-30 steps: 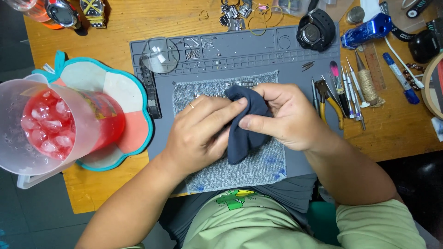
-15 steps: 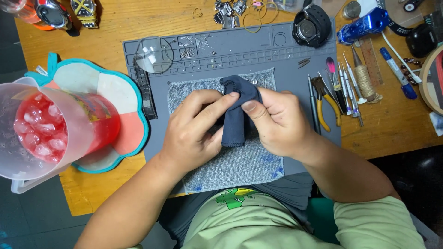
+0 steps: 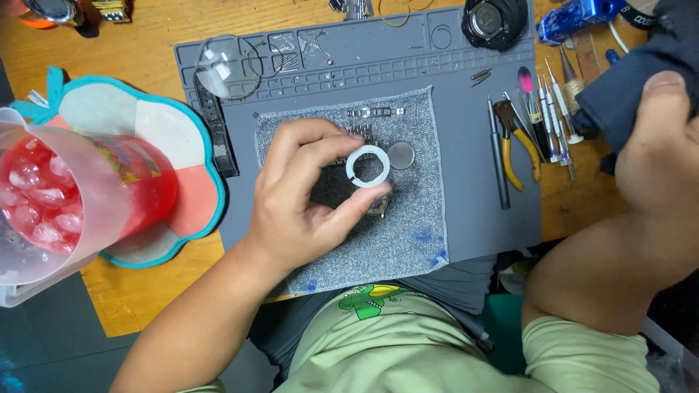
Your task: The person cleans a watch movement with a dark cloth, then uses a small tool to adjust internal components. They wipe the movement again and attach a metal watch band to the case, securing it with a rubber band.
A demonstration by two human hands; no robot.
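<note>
Wooden tabletop [image 3: 138, 291], from left: an iced red drink in a plastic cup [image 3: 65, 196], then the left hand [image 3: 309, 193] with its fingers [image 3: 364, 207] pinching a white ring [image 3: 368, 166] above a grey cloth pad [image 3: 415, 233], and the right hand [image 3: 659, 164] clutching a dark cloth [image 3: 626, 91] beside the screwdrivers [image 3: 553, 109].

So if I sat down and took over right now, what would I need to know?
Left hand: holds a white ring between thumb and fingertips, above the grey cloth pad on the grey work mat.
Right hand: off to the right, holding the dark blue cloth over the tools.
On the pad: a round metal disc beside the ring, and a metal link band above it.
Pliers and screwdrivers lie at the mat's right edge.
Done: ring is out of the cloth. Left: ring is not yet set down.
</note>
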